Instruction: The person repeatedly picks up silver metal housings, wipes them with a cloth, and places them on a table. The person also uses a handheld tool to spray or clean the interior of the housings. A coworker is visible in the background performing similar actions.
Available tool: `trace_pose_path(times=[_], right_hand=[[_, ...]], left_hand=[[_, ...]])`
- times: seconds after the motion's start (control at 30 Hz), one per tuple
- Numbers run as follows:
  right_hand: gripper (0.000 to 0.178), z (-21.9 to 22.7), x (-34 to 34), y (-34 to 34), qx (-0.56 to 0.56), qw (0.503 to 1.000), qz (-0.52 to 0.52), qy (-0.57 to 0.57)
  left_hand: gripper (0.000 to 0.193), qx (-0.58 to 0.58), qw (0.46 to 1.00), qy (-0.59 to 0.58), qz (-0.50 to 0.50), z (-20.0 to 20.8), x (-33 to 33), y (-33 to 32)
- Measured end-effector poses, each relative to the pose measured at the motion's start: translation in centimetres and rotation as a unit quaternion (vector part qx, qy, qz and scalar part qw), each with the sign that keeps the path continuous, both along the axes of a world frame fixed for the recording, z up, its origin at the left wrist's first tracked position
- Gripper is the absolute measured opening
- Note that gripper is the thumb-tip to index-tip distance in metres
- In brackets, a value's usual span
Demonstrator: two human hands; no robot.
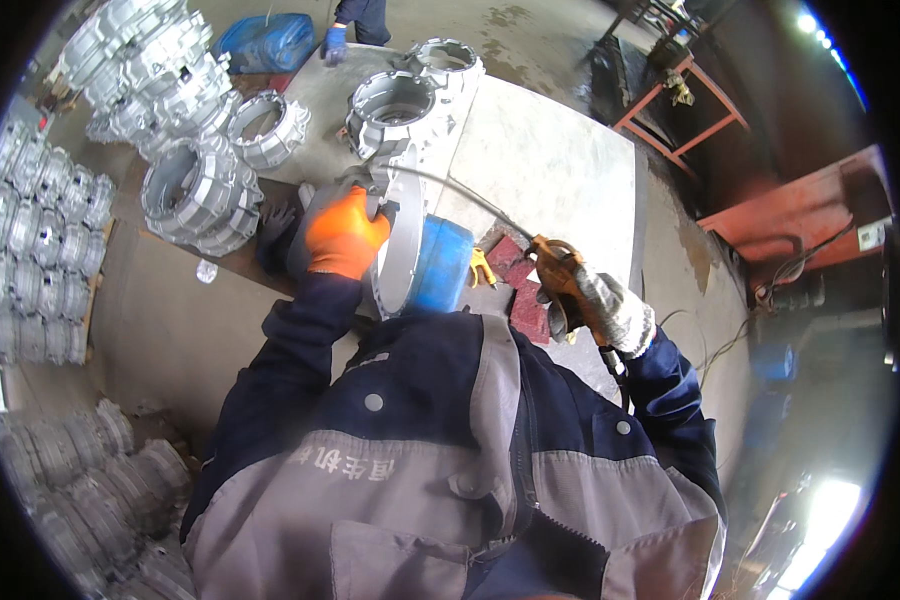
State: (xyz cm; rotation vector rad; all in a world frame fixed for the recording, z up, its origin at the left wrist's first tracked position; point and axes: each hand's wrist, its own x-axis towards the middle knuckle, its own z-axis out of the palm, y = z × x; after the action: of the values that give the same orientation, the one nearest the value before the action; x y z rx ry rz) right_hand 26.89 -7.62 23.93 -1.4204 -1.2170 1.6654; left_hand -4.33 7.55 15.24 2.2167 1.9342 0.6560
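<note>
My left hand (347, 235), in an orange glove, is closed on the edge of a grey cast-metal housing (402, 250). The housing is tilted on its side, its broad rim beside a blue drum (442, 262). My right hand (595, 298), in a white and orange glove, is wrapped round a hand-held air tool (558, 318) with a hose at its lower end. A long thin rod (480, 200) runs from near this hand toward the housing. Its exact join to the tool is hidden by the fingers. A yellow hand tool (482, 268) lies between drum and right hand.
Similar ring housings stand on the pale table (545, 150), including a near one (392, 105). Stacked castings (45, 240) fill the left side. Another person's blue-gloved hand (336, 45) shows at the table's far edge. Red blocks (526, 300) lie near me; a red frame (685, 115) stands right.
</note>
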Motion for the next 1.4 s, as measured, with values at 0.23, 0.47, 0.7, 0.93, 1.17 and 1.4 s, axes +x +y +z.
trace_pose_path(times=[0.23, 0.47, 0.7, 0.93, 1.17, 1.4], right_hand=[[0.059, -1.2, -0.4, -0.6, -0.002, 0.99, -0.129, 0.062], [0.052, -5.4, -0.3, 2.6, 0.044, 0.991, -0.122, 0.036], [0.053, -9.4, 0.1, 0.9, 0.036, 0.977, -0.097, 0.189], [0.055, -7.7, 2.0, -4.4, -0.005, 0.991, -0.031, 0.132], [0.058, -7.6, 3.3, -8.7, -0.05, 0.98, -0.015, 0.192], [0.057, -12.9, 6.2, -10.1, -0.107, 0.961, 0.067, 0.245]], left_hand=[[0.04, -0.079, 0.994, 0.075, -0.021, 0.2, -1.1, 4.6], [0.036, -0.056, 0.991, 0.117, 0.004, 0.8, -0.8, 6.0], [0.05, 0.174, 0.977, 0.115, 0.043, -0.6, 0.6, 4.9], [0.068, -0.115, 0.95, -0.245, -0.155, -4.2, -0.8, 8.9], [0.051, -0.135, 0.958, -0.218, -0.13, -4.1, -1.2, 8.8], [0.046, -0.114, 0.97, -0.204, -0.067, -3.8, -0.9, 8.6]])
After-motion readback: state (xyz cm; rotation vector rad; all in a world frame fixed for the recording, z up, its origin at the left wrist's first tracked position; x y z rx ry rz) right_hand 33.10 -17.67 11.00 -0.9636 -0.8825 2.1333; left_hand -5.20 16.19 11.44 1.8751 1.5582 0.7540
